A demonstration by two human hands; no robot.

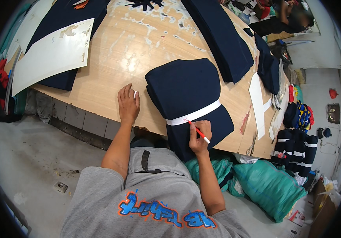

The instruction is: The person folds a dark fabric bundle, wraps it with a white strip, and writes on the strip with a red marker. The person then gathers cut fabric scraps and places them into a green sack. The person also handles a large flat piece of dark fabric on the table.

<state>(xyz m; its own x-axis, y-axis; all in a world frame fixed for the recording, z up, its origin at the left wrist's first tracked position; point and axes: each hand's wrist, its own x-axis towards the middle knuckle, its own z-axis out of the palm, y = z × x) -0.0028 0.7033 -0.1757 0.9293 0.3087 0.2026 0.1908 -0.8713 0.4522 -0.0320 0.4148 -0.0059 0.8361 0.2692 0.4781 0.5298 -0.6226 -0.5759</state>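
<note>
My right hand grips a red-and-white pen, tip on the white paper band around a stack of navy cut fabric at the wooden desk edge. My left hand lies open, flat on desk, just left of stack.

Right hand grips a red-and-white pen, tip on the white band wrapped around a navy fabric bundle. Small red mark on the band at the pen tip. Bundle sits on the wooden table, near end overhanging the edge. Left hand flat on the table just left of the bundle, a small white object under its fingers. More navy stacks at far right, white card pattern far left. Green sacks on the floor, lower right.
</note>
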